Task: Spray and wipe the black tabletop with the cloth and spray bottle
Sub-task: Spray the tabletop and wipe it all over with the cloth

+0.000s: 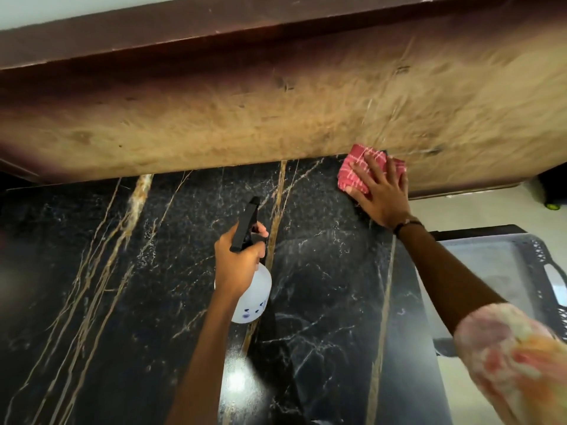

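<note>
Black polished marble tabletop (122,302) with gold and white veins fills the lower part of the view; behind it, at 12 o'clock, stands a worn brown wooden panel (245,118). One red checked cloth (356,170), folded and soft, lies at 2 o'clock on the far edge of the tabletop. The right hand (380,194) presses it flat with straight, spread fingers. One spray bottle (254,289), translucent white plastic with a black nozzle, is at the centre, above the tabletop. The left hand (239,259) grips its neck, fingers curled around the trigger. One dark perforated plastic basket (546,271) stands at 4 o'clock, beside the table.
</note>
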{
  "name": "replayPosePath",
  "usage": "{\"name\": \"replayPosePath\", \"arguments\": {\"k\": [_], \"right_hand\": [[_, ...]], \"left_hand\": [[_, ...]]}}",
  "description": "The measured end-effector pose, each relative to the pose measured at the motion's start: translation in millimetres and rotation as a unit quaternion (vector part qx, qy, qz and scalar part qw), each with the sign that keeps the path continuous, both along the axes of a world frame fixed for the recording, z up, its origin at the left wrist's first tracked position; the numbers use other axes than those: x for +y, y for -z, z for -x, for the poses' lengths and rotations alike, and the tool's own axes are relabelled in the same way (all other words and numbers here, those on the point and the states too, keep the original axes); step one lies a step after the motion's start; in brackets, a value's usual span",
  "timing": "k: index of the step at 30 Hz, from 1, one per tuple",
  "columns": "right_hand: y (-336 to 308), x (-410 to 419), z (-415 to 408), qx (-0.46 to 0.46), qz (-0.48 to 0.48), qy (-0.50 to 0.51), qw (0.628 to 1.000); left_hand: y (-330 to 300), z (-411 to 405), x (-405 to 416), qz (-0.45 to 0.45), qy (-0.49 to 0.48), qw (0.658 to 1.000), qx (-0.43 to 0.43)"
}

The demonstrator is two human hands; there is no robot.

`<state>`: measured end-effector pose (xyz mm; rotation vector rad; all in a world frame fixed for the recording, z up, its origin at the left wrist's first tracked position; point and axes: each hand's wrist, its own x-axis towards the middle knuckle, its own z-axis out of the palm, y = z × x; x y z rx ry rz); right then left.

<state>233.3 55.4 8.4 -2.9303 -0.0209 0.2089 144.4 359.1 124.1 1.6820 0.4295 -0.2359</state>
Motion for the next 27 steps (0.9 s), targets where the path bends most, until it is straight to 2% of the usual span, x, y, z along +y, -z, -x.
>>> {"name": "replayPosePath", "arguments": {"k": [3, 8, 13, 17, 20, 22, 27], "right_hand": [[-3.0, 27.8, -26.5, 0.033, 0.011, 0.041, 0.999], [-0.7, 68.1, 22.6, 0.006, 0.024, -0.112, 0.993], [5.4, 11.6, 112.5, -0.047, 0.009, -0.188, 0.981], [-0.4, -23.9, 104.1, -0.021, -0.008, -0.097, 0.995], [-3.1, 5.7, 81.7, 0.008, -0.006, -0.016, 1.0], [-3.4, 30.9, 77.7, 0.005, -0.006, -0.009, 1.0], [-1.2, 66.5, 135.3, -0.009, 0.009, -0.171, 0.985]], "left_hand": [[-1.7, 9.1, -2.2, -0.003, -0.001, 1.0, 0.002], [-1.9, 22.9, -4.0, -0.006, -0.014, 1.0, 0.015], [-1.8, 42.3, -0.9, -0.007, -0.028, 0.999, 0.027], [0.6, 62.4, 4.3, 0.003, -0.041, 0.998, 0.045], [0.2, 81.7, 7.3, 0.006, -0.034, 0.998, 0.05], [-0.8, 95.8, 7.7, 0.006, -0.032, 0.998, 0.048], [1.9, 123.8, 12.0, 0.012, -0.034, 0.997, 0.063]]}}
